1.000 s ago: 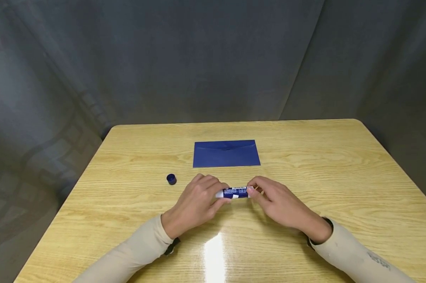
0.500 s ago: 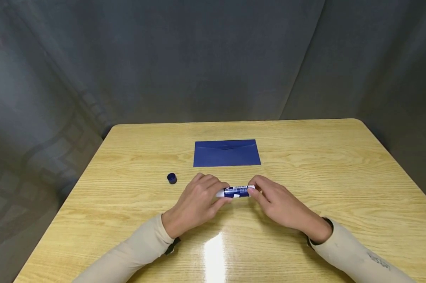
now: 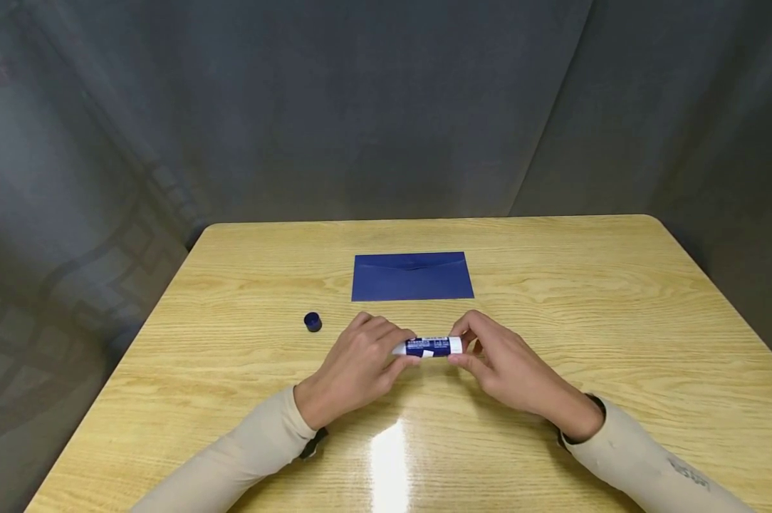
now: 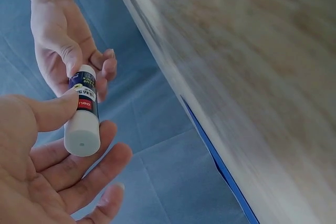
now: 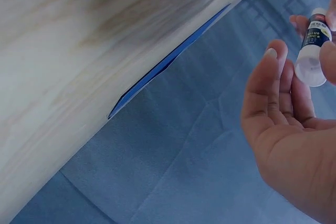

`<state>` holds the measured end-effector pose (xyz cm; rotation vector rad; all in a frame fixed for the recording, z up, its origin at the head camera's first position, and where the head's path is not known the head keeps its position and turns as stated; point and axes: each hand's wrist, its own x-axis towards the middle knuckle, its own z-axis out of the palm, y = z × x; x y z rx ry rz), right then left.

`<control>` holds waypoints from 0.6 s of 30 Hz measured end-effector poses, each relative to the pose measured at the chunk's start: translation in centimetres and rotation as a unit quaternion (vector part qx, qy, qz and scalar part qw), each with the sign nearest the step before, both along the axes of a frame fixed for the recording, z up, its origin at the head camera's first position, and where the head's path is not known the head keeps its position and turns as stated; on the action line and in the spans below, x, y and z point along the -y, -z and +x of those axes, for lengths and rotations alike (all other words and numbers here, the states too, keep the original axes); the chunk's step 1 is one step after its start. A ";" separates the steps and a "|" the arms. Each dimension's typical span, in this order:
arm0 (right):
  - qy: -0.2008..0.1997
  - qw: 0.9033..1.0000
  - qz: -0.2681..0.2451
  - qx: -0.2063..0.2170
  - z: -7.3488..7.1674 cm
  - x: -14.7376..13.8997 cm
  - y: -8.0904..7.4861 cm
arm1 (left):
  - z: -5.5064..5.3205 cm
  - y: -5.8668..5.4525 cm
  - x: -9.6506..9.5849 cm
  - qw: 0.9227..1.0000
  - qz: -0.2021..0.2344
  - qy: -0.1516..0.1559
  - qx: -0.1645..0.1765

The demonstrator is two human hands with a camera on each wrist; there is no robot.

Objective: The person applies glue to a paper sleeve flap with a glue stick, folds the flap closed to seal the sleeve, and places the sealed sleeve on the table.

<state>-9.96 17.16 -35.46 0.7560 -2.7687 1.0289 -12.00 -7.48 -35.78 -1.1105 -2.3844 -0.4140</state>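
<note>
A glue stick point(image 3: 434, 347) with a dark blue printed label and white ends lies sideways between both hands, above the table. My left hand point(image 3: 358, 362) pinches its left end with thumb and fingers; in the left wrist view this white end point(image 4: 82, 139) faces the camera. At the other end, my right hand point(image 3: 505, 367) has its thumb and index finger around the white part point(image 5: 311, 67), with the remaining fingers curved beside it. A small dark blue cap point(image 3: 312, 322) stands on the table, left of the hands.
Beyond the hands, a dark blue envelope point(image 3: 413, 278) lies flat with its flap side up on the wooden table point(image 3: 585, 285). Grey curtains point(image 3: 373, 107) hang behind the table and at its sides.
My right thumb has slid down and the right fingers have shifted around the glue stick's end, so more of its white part shows. My left hand stays nearly still.
</note>
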 end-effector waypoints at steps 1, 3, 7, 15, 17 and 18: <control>0.001 1.000 0.001 0.003 0.0 0.0 0.0 | 0.0 0.0 0.0 1.000 -0.001 0.000 0.000; 0.003 1.000 0.003 0.008 0.0 0.0 -0.1 | 0.0 0.0 0.0 1.000 -0.002 0.000 0.000; 0.004 1.000 0.009 0.010 0.0 0.0 -0.2 | 0.0 0.0 0.0 1.000 0.000 0.000 0.003; 0.038 0.997 0.050 0.047 -0.1 -0.1 -0.3 | 0.0 0.0 0.0 1.000 0.009 0.005 -0.007; 0.043 0.996 0.055 0.055 -0.1 -0.1 -0.3 | 0.0 0.0 0.0 1.000 0.010 0.006 -0.011; 0.043 0.996 0.056 0.057 -0.2 -0.1 -0.3 | 0.0 0.0 0.0 1.000 0.011 0.008 -0.012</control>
